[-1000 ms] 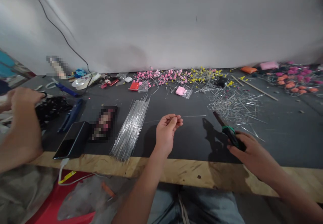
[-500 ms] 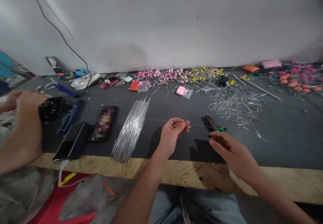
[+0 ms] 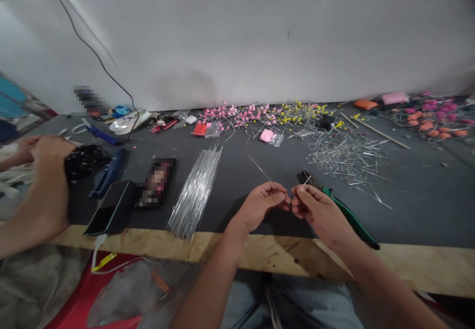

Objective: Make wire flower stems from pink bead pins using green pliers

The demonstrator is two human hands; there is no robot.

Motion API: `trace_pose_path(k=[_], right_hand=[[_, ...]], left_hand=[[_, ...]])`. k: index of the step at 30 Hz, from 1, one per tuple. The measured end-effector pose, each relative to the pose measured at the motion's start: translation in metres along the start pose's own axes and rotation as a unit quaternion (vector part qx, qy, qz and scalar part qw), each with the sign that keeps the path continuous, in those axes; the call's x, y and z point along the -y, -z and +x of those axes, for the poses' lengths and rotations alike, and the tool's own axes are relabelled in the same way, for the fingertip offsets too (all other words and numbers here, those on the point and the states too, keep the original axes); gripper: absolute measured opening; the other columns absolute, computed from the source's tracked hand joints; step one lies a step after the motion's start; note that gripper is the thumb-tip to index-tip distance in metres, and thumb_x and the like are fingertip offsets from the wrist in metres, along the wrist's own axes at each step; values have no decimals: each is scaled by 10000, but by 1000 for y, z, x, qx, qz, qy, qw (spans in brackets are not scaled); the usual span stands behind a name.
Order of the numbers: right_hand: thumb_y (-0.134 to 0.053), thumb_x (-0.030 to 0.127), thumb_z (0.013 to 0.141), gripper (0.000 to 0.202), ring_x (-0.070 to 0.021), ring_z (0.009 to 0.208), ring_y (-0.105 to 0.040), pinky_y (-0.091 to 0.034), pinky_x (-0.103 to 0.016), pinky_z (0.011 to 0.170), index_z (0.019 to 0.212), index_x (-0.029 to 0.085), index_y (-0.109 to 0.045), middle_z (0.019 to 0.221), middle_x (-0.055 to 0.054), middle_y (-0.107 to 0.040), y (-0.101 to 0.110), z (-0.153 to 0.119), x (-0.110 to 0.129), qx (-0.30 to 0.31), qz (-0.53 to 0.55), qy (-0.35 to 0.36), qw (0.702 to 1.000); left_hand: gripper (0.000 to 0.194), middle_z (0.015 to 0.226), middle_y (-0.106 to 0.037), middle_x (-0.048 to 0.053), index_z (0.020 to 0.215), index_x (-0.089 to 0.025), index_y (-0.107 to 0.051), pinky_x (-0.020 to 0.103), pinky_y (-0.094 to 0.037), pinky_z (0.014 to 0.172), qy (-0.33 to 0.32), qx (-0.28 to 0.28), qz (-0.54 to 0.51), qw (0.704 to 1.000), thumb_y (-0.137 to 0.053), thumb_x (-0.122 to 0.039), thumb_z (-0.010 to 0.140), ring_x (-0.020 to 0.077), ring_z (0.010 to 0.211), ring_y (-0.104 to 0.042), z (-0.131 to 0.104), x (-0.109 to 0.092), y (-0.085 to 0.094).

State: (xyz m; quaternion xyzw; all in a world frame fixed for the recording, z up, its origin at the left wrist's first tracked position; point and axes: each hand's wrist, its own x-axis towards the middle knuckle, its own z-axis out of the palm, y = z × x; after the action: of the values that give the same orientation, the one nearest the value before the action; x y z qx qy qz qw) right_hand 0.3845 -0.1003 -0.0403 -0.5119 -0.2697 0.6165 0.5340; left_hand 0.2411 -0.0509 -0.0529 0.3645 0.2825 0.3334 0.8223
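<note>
My left hand (image 3: 265,201) is closed in a pinch on a thin silver wire (image 3: 259,167), which slants up and to the left out of the fingers. Almost touching it, my right hand (image 3: 315,210) pinches too, and a short wire end pokes up above its thumb. The stretch between the hands is hidden by fingers, but the two ends point up at different slants, so the wire looks bent. Beside and partly behind my right hand lie pliers with green handles (image 3: 352,216). A bundle of straight silver wires (image 3: 196,190) lies to the left.
Loose short wires (image 3: 345,153) are heaped at the right. Pink-tipped stems (image 3: 245,114) and yellow-tipped stems (image 3: 302,110) line the wall. A phone (image 3: 158,183) and a black device (image 3: 111,208) lie left. At far left, another person's hand (image 3: 52,151) is near black material (image 3: 87,161).
My right hand has moved left from the pliers to meet my left hand, uncovering the green handles. The wire was straight and level; now its ends slant upward.
</note>
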Motion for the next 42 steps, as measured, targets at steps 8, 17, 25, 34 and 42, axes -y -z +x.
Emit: trace_pose_path(k=[8,17,25,34,42], right_hand=[[-645,404,725,256,-83,553,-533,-401,-180,471,800,165,-591,650,14,-596,11,13,-5,-7,-15,-5,1000],[-705,332,678,193,-121,729,-644,-513,-207,614,773,192,-613,787,-10,-682,-5,12,-20,-42,132,-8,990],[-674,352,711,207,-132,666,-628,-471,-215,529,745,171,-579,727,-19,-653,13,14,-5,102,29,-88,990],[-579,426,760,239,-166,742,-624,-481,-269,617,807,192,-566,848,-63,-655,64,47,38,8,-221,-34,975],[-560,485,715,292,-297,817,-594,-439,-416,706,884,248,-538,860,-88,-644,148,59,56,-134,-485,72,861]], left_hand=[[190,750,-655,27,798,-138,-565,267,-446,741,-42,-48,21,998,-670,-262,701,106,679,-612,5,10,4],[177,791,-654,21,784,-150,-529,275,-431,766,-102,-121,-31,987,-657,-241,704,106,729,-598,5,13,2],[225,683,-580,-9,852,-136,-549,209,-358,598,-36,-41,10,998,-660,-253,695,65,594,-509,2,11,6],[262,720,-604,8,849,-150,-524,213,-347,582,-28,-79,63,995,-656,-302,683,71,583,-513,4,11,5],[208,798,-638,41,816,-148,-541,235,-391,649,-64,-84,48,993,-622,-317,724,89,649,-556,3,17,9]])
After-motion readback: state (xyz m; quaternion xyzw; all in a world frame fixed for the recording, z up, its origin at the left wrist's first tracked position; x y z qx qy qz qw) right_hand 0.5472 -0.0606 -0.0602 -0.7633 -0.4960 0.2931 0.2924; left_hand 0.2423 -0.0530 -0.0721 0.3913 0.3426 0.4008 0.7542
